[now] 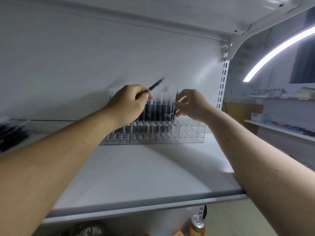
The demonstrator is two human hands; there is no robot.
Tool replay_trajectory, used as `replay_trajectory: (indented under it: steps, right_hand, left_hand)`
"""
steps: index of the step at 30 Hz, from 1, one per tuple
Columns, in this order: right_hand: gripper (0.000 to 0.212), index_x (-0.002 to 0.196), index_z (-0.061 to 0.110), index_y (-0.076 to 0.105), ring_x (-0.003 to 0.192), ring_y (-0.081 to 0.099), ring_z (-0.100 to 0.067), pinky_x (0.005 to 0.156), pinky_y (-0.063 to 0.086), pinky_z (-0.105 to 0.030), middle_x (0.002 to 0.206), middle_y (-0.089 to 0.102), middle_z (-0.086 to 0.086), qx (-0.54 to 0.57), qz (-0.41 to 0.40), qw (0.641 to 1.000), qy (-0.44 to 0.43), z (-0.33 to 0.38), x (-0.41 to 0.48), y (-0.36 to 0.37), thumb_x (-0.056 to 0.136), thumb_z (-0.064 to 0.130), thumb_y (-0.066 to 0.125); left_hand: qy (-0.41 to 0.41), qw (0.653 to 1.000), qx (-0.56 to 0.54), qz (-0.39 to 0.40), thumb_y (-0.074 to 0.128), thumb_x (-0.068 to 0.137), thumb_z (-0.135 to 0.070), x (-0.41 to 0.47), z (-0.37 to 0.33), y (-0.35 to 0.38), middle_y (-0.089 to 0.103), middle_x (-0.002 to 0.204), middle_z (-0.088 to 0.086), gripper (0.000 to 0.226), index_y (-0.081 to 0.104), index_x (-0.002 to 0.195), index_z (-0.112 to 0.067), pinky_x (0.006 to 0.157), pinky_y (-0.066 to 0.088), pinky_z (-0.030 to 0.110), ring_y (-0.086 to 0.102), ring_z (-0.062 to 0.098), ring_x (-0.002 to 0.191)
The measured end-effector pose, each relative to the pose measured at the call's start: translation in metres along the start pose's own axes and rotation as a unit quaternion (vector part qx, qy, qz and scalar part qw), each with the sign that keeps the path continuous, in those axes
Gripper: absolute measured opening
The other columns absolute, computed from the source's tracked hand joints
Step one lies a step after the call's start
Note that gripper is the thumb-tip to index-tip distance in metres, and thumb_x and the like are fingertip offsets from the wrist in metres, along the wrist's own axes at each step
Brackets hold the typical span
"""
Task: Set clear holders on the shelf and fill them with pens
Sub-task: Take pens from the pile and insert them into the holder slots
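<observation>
Left hand: grip closed, thumb and fingers curled and pinching one dark pen by its lower end. The pen is tilted, its free end pointing up and to the right, above the holders and not touching them. Right hand: fingers part-curled and spread, with the fingertips at the rightmost of the standing pens. Motion blur prevents a finding on whether this grip is clamped on that pen or merely touching it. Holders: clear, stepped and drilled with rows of holes, set side by side at the back of the shelf, close to the white back panel. The standing pens occupy the back rows of the left and centre sections, upright and dark-bodied. The right-hand section and the front rows show open holes. Both forearms reach in over the front part of the shelf. At the left edge of view sits a clear box of dark pens, blurred and well apart from the holders. A slotted upright stands at the shelf's right rear corner. Below the shelf's front edge the top of a can is visible. A lit curved lamp strip shows at upper right, with further shelves beyond it, their goods too blurred to identify.
</observation>
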State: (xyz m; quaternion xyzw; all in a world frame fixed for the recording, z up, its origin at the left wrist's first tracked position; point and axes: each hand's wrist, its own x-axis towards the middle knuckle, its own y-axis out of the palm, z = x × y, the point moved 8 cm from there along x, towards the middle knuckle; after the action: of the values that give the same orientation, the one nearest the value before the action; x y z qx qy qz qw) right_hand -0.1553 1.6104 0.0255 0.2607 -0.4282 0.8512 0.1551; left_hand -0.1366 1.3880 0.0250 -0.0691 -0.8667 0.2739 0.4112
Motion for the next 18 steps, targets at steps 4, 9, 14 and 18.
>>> replay_trajectory:
  steps: [4, 9, 14, 18]
  right_hand:
    - [0.002, 0.097, 0.021, 0.066, 0.077, 0.078, -0.024, 0.077, 0.063, -0.052, 0.075, 0.079, -0.001, -0.034, 0.029, 0.999, -0.010, -0.004, 0.002, 0.006, 0.098, 0.019, 0.066]
    - [0.005, 0.094, 0.020, 0.068, 0.077, 0.079, -0.024, 0.069, 0.063, -0.043, 0.076, 0.079, 0.000, -0.050, 0.035, 0.998, -0.008, -0.007, 0.002, 0.006, 0.099, 0.021, 0.068]
    - [0.006, 0.088, 0.020, 0.076, 0.087, 0.075, -0.021, 0.085, 0.064, -0.045, 0.088, 0.077, 0.004, -0.093, 0.061, 0.994, -0.020, -0.007, 0.003, 0.010, 0.093, 0.023, 0.076]
    - [0.017, 0.101, 0.019, 0.070, 0.086, 0.069, -0.009, 0.077, 0.057, -0.025, 0.090, 0.070, 0.009, -0.078, -0.009, 0.997, -0.024, -0.002, 0.004, -0.010, 0.092, 0.031, 0.078]
  left_hand:
    - [0.023, 0.999, 0.028, -0.009, 0.049, 0.109, -0.023, 0.000, -0.002, -0.001, 0.052, 0.061, -0.004, 0.022, 0.070, 0.102, -0.021, 0.050, 0.038, 0.018, 0.043, 0.003, 0.048]
    - [0.029, 0.998, 0.045, -0.018, 0.054, 0.108, -0.027, 0.001, -0.001, 0.000, 0.051, 0.057, -0.008, 0.024, 0.072, 0.098, -0.016, 0.050, 0.036, 0.015, 0.045, 0.002, 0.048]
    - [0.035, 0.998, 0.041, -0.012, 0.052, 0.109, -0.025, 0.000, -0.003, 0.000, 0.052, 0.060, -0.005, 0.024, 0.071, 0.098, -0.014, 0.049, 0.036, 0.014, 0.045, 0.003, 0.048]
    - [0.052, 0.997, 0.052, -0.010, 0.052, 0.108, -0.025, 0.000, -0.007, 0.000, 0.067, 0.076, 0.010, 0.023, 0.070, 0.097, -0.018, 0.054, 0.041, 0.019, 0.050, 0.006, 0.054]
